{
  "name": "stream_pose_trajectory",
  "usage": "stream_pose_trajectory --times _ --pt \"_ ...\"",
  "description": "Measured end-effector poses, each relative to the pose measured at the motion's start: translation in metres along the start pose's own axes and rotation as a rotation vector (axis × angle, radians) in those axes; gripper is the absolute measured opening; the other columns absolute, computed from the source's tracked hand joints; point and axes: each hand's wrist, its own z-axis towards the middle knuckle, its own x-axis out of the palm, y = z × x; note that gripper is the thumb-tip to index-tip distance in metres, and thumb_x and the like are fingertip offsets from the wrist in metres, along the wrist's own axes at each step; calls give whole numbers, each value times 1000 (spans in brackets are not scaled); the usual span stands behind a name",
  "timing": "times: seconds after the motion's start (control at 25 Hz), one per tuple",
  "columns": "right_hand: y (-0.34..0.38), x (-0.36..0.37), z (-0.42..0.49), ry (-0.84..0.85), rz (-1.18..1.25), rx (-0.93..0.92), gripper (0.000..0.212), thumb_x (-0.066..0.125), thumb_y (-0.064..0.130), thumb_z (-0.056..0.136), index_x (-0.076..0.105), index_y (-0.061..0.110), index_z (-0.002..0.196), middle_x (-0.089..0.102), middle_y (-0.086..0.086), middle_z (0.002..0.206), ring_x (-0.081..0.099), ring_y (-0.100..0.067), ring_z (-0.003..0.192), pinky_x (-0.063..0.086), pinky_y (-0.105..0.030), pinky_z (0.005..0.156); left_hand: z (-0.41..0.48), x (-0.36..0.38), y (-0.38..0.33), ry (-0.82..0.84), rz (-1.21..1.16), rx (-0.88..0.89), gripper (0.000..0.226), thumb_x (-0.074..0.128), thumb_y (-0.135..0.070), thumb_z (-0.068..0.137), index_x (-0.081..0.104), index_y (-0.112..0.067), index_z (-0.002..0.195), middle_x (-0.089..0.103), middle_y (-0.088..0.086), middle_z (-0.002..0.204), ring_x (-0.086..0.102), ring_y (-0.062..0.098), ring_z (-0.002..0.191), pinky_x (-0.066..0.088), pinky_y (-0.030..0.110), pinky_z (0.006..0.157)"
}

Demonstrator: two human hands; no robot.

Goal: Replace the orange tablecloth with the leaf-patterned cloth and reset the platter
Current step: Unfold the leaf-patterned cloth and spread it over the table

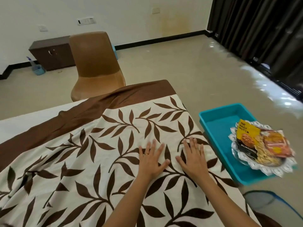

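Head view, left hand [151, 158], right hand [192, 157] flat on leaf-patterned cloth [91, 161], near right edge

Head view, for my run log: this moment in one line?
leaf cloth: spread on table | left hand: flat on cloth | right hand: flat on cloth | platter: in blue tray, not reset

home room: chair [96, 63], cabinet [50, 54], curtains [262, 27]
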Motion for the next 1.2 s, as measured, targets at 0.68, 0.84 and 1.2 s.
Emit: stream_pose_trajectory --times 0.68,0.84,1.2 --pt "-40 -1 -154 30 37 87 88 6 76 85 -14 23 152 -15 -7 161 -22 -21 146 -13 -42 118 -151 15 -25 -47 -4 -108 77 8 -76 86 -9 -39 152 -19 -2 160 -20 23 147 -16 50 116" --pt "-10 20 -172 83 27 -50 83 3 75 87 -20 27 150 -23 -3 159 -28 -16 144 -11 -45 119 -187 17 -2 -14 -30 -258 77 5 -77 84 -11 -41 151 -17 -1 161 -20 24 147 -16 54 116" --pt "-10 6 -191 49 63 -22 96 12 78 81 -1 19 155 -3 -10 162 -9 -23 149 -6 -45 120 -256 20 14 -100 -151 -492 70 26 -60 96 -9 -36 151 -17 2 161 -16 25 148 -13 51 117"
